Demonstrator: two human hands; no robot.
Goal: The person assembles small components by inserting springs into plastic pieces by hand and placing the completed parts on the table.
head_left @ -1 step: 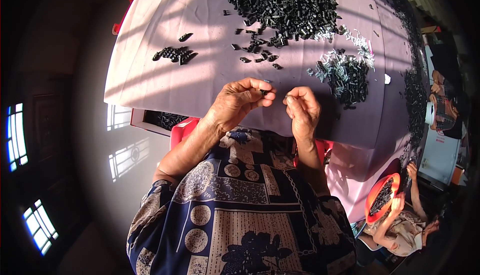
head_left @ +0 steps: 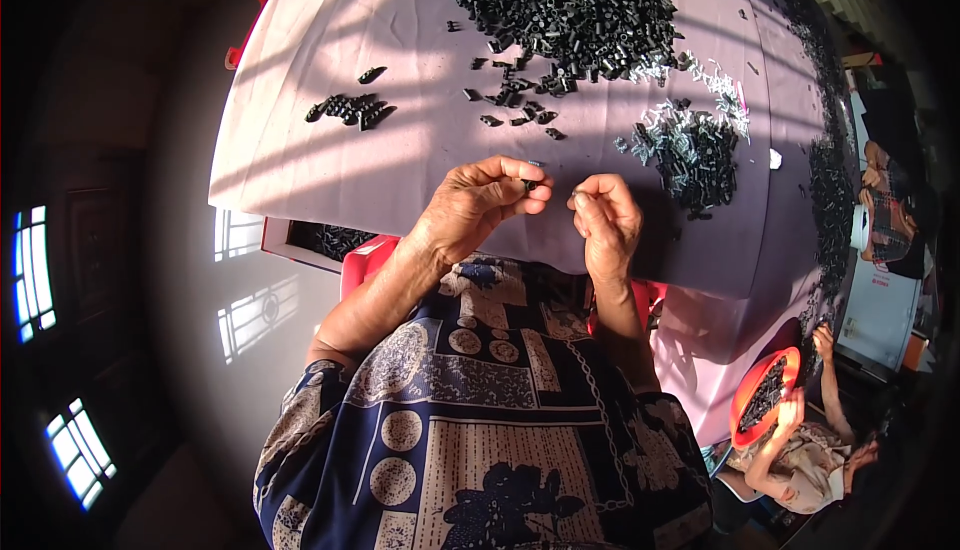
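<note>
Over the near edge of the pink-covered table (head_left: 420, 165), my left hand (head_left: 470, 208) pinches a small black cylindrical part (head_left: 528, 185) between thumb and fingers. Close by on the right, separated by a narrow gap, my right hand (head_left: 606, 222) is closed in a pinch. A tiny bit shows at its fingertips, too small to name. Beyond my hands lie loose black parts (head_left: 517, 100). To the right sits a pile of small dark and silvery pieces (head_left: 695, 160). A small group of black parts (head_left: 350, 109) rests at the left.
A large heap of black cylindrical parts (head_left: 570, 10) covers the far middle of the table. At lower right, another person (head_left: 800, 460) has a hand at an orange-red basin (head_left: 742, 430) of dark pieces. A box of dark parts (head_left: 335, 238) stands below the table's left edge.
The other person's hand by the basin has shifted slightly. My own hands stay in the same place and hold the same pinch.
</note>
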